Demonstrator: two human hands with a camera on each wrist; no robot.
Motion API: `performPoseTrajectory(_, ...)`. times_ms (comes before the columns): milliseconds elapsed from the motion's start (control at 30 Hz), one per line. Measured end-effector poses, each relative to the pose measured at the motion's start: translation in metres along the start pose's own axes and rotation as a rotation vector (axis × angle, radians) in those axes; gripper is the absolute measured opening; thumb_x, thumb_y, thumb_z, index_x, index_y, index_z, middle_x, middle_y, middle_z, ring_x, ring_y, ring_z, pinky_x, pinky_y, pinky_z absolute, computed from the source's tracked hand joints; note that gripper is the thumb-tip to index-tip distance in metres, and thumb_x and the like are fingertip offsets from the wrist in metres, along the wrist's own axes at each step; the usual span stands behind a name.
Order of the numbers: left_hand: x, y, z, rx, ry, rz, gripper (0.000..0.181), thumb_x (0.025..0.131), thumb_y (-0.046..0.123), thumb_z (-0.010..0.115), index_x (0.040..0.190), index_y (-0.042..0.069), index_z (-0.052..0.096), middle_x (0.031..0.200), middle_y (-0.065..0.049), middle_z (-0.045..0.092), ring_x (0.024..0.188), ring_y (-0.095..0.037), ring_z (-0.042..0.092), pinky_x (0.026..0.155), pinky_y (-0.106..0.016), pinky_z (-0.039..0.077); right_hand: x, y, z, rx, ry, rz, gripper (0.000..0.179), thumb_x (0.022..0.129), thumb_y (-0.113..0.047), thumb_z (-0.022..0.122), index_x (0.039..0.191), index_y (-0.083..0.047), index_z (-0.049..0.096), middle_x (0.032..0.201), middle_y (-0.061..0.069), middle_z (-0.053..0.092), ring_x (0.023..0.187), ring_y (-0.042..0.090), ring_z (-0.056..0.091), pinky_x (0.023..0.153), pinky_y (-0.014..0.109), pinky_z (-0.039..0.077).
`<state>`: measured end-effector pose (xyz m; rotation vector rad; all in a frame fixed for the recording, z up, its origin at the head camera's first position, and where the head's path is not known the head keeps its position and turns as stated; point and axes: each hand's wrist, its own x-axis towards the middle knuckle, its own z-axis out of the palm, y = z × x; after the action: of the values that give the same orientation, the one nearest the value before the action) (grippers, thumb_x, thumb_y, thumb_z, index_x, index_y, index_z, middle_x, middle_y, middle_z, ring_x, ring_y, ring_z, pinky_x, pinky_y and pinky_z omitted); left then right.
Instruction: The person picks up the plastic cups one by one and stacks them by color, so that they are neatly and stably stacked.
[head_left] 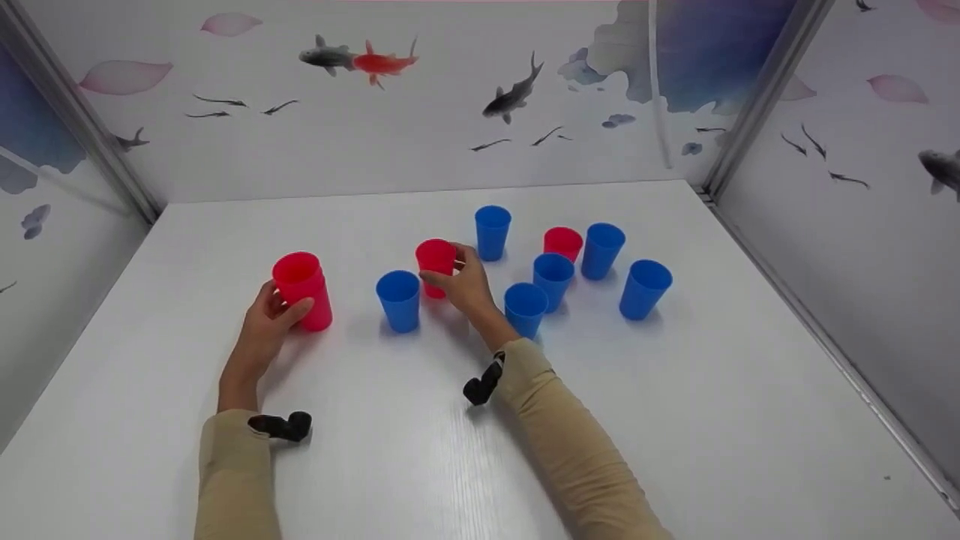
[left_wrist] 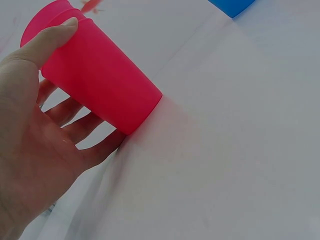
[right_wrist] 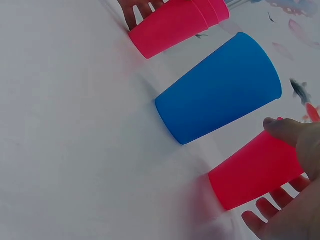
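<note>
On the left side of the table, my left hand [head_left: 262,330] grips a red cup stack [head_left: 311,281], two plastic cups nested with their rims close together. In the left wrist view the thumb lies near the rims of the red stack [left_wrist: 100,70], fingers curving behind it. My right hand [head_left: 471,286] holds a single upright red cup [head_left: 435,259] between thumb and fingers. Seen from the right wrist, this red cup [right_wrist: 257,172] has its base at the tabletop. A blue cup [head_left: 399,304] stands between the two hands, just left of the right one.
Several more blue cups [head_left: 645,291] stand upright right of my right hand; one blue cup [head_left: 525,309] is close beside the right forearm. Another red cup [head_left: 562,241] is partly hidden behind a blue cup [head_left: 553,281]. Printed walls surround the white table [head_left: 375,450].
</note>
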<state>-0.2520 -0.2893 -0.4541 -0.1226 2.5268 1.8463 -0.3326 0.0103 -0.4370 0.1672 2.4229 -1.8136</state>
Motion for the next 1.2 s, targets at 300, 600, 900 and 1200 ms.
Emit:
performPoseTrajectory(300,-0.002,0.000,-0.001,0.010,-0.010,0.016,0.092,0.094,0.048,0.066,0.161,0.020,0.011,0.162,-0.008,0.030,0.150,-0.031,0.029,0.119,-0.046,0.038,-0.004,-0.010,-0.003,0.053,-0.001,-0.043,0.083,0.083,-0.024,0.082,0.151,-0.018,0.035,0.150,0.006,0.047,0.140,0.025,0.043,0.104,0.037,0.054)
performPoseTrajectory(600,0.000,-0.002,-0.002,-0.005,-0.012,-0.006,0.094,0.093,0.048,0.067,0.161,0.021,0.009,0.164,-0.008,0.029,0.151,-0.031,0.027,0.120,-0.047,0.036,-0.011,-0.032,-0.007,0.049,0.011,-0.112,0.081,0.084,-0.022,0.082,0.150,-0.017,0.036,0.150,0.006,0.047,0.139,0.025,0.044,0.100,0.037,0.056)
performPoseTrajectory(900,-0.003,0.000,-0.002,-0.001,-0.010,-0.011,0.097,0.091,0.051,0.068,0.161,0.021,0.009,0.164,-0.008,0.028,0.151,-0.031,0.027,0.119,-0.047,0.037,-0.020,-0.058,-0.011,0.037,-0.007,-0.238,0.079,0.085,-0.023,0.081,0.149,-0.017,0.036,0.149,0.005,0.047,0.137,0.024,0.045,0.095,0.036,0.059)
performPoseTrajectory(1200,-0.002,0.002,0.001,0.013,-0.013,0.015,0.094,0.093,0.051,0.066,0.161,0.019,0.011,0.163,-0.009,0.030,0.150,-0.031,0.030,0.120,-0.046,0.036,-0.028,-0.086,-0.011,0.005,-0.053,-0.362,0.081,0.081,-0.021,0.084,0.148,-0.016,0.037,0.145,0.005,0.049,0.133,0.021,0.047,0.091,0.033,0.059)
